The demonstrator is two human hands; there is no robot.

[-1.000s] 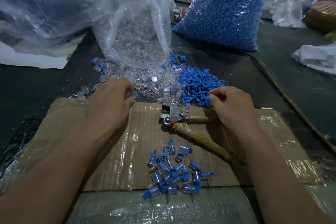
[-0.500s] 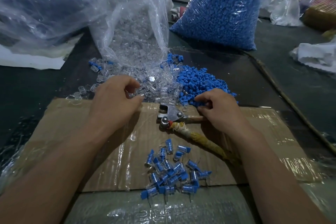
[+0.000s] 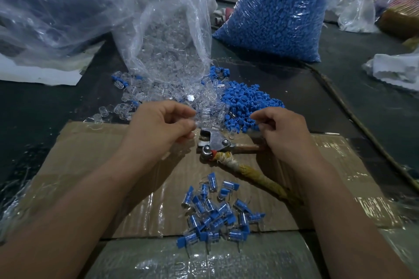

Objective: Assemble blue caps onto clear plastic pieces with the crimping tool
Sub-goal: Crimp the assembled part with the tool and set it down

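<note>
Left hand (image 3: 158, 130) and right hand (image 3: 284, 135), both curled, perhaps pinching something, flank the crimping tool (image 3: 215, 145).

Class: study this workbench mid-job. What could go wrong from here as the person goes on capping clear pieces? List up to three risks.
1. The loose clear pieces and blue caps spill into each other, so a wrong pick is likely.
2. The crimping tool lies between the left hand and right hand; a reach may knock it.
3. The finished pile straddles the cardboard's front edge, where a forearm could scatter it.
</note>
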